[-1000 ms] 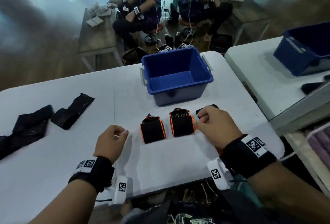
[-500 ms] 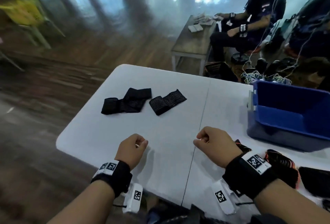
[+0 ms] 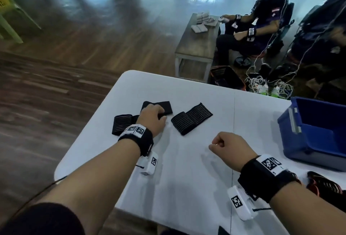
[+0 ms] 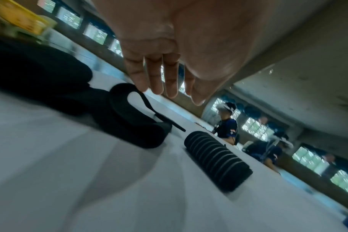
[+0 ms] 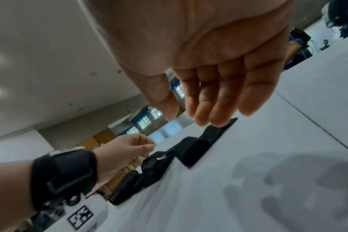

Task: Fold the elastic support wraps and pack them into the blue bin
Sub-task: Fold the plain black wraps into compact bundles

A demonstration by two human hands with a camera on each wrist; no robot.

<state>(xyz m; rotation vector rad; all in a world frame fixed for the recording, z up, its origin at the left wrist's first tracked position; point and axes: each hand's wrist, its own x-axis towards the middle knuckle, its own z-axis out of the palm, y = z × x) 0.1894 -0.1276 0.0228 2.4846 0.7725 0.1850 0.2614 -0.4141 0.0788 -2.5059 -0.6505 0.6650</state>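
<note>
Three unfolded black elastic wraps lie at the far left of the white table (image 3: 187, 182): a ribbed one (image 3: 191, 118), a plain one (image 3: 164, 106) and another ribbed one (image 3: 121, 124). My left hand (image 3: 159, 116) reaches over the plain wrap (image 4: 129, 125), its relaxed fingers (image 4: 155, 83) hanging at the wrap's raised edge and holding nothing. The right hand (image 3: 217, 145) hovers over bare table, loosely curled and empty (image 5: 189, 116). The blue bin (image 3: 310, 150) stands at the right, and what shows of its inside holds nothing. A folded wrap with orange trim (image 3: 324, 186) lies in front of it.
The table's left edge and rounded far corner are close to the wraps. Beyond the table a seated person (image 3: 262, 19) works at a small wooden table (image 3: 198, 42). A black basket (image 3: 226, 79) and tangled white cables (image 3: 265, 85) lie on the floor.
My head view swung left from the bin to the loose wraps. The left hand moved forward from the table's near edge onto the wraps. The right hand left the folded wraps and hovers empty.
</note>
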